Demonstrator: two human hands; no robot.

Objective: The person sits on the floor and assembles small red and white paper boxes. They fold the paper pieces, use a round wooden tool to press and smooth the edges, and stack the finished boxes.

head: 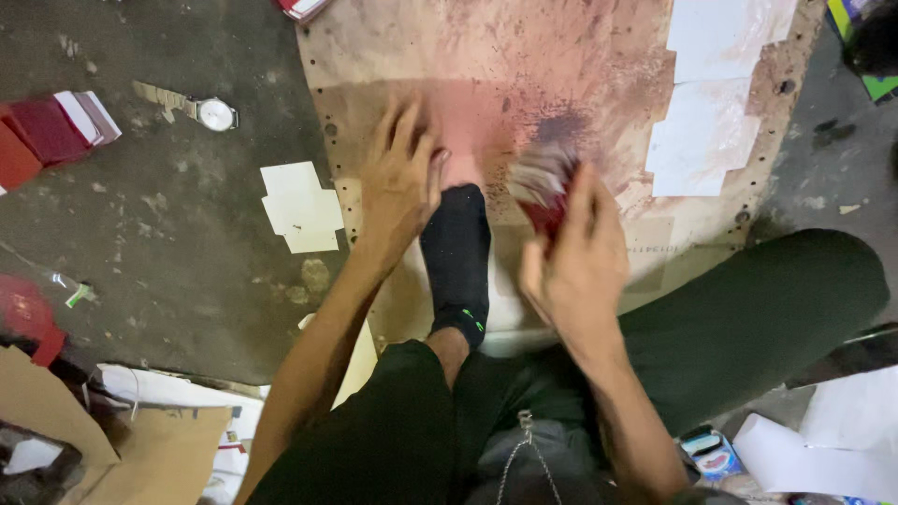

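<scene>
Two hands over a stained board (580, 56), left hand (398, 182) spread flat, right hand (572, 262) gripping a blurred red-and-white object (543, 182)

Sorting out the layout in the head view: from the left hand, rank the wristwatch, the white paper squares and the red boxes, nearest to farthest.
From the left hand:
1. White paper squares, on the floor just to its left.
2. Wristwatch, farther left and up.
3. Red boxes, at the left edge.
</scene>
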